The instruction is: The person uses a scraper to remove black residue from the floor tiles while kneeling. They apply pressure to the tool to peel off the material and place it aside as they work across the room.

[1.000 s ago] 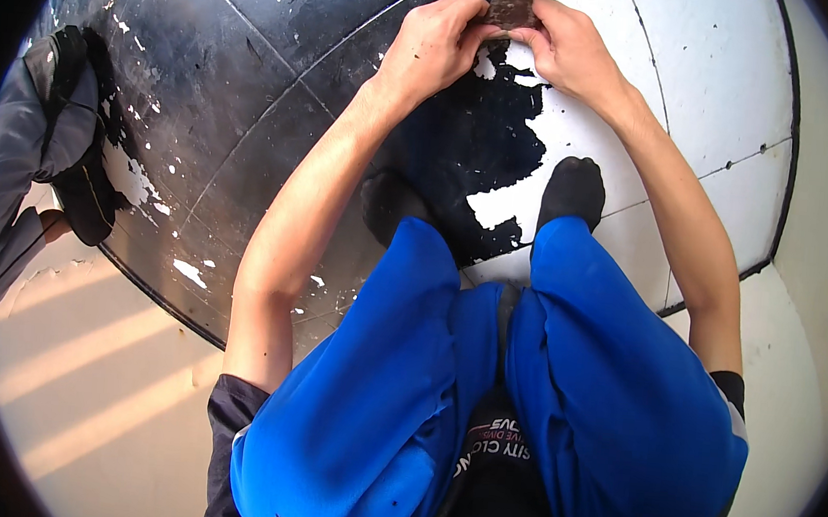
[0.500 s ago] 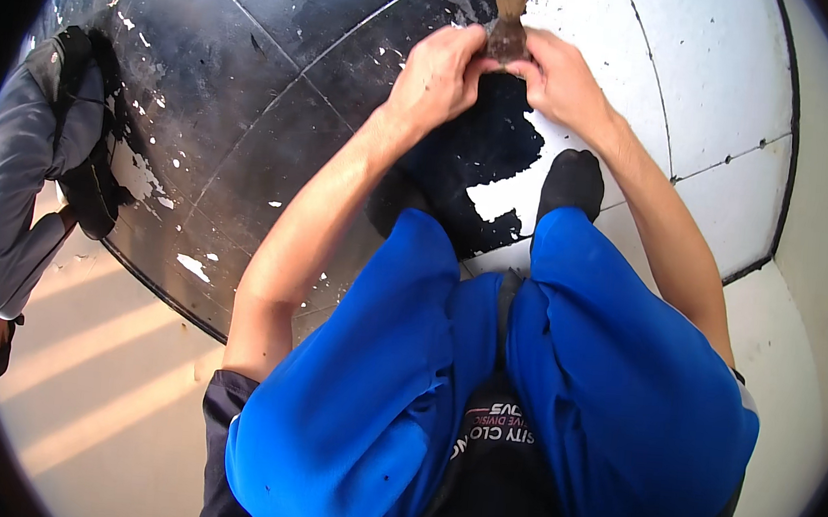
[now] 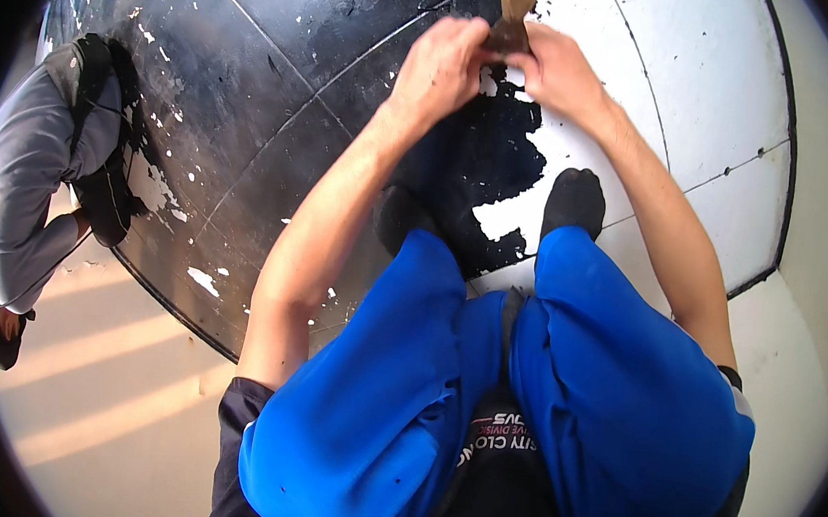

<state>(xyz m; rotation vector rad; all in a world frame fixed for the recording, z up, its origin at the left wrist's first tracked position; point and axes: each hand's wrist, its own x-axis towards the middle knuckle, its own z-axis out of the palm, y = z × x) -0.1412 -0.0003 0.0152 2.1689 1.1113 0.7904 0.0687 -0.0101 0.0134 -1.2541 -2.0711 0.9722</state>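
Tiles [image 3: 279,122], flaking black at left, white at right, dark-edged; pale floor [image 3: 126,455] beyond, sun-striped. Pinched between left hand [image 3: 441,71] and right hand [image 3: 562,71], where black meets white: brown flared piece [image 3: 508,36].

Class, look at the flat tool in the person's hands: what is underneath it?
Around the flat tool, held in the left hand and right hand, black coating and white surface show. Whatever lies directly beneath it is covered and cannot be seen.
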